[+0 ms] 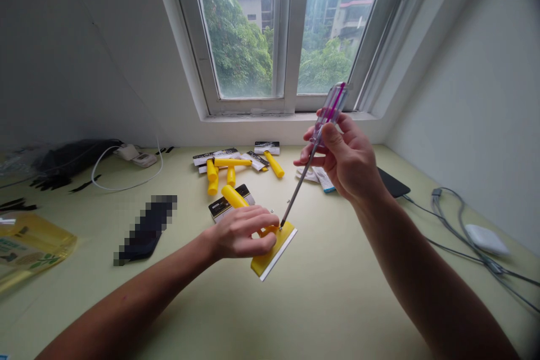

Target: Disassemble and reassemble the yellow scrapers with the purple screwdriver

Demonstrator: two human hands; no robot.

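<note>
Well, the right hand (350, 158) grips a screwdriver (314, 149) by its clear handle, and the tip points down at a small screw (280, 228) on the yellow scraper (272, 252). The left hand (244, 232) has its fingers curled on the scraper, in the middle of the green table (337, 292). Behind it lie yellow handles (233, 162).

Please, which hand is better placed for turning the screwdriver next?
Probably the right hand: it grips the screwdriver, which points down to the yellow scraper head. The left hand is occupied with holding that head.
</note>
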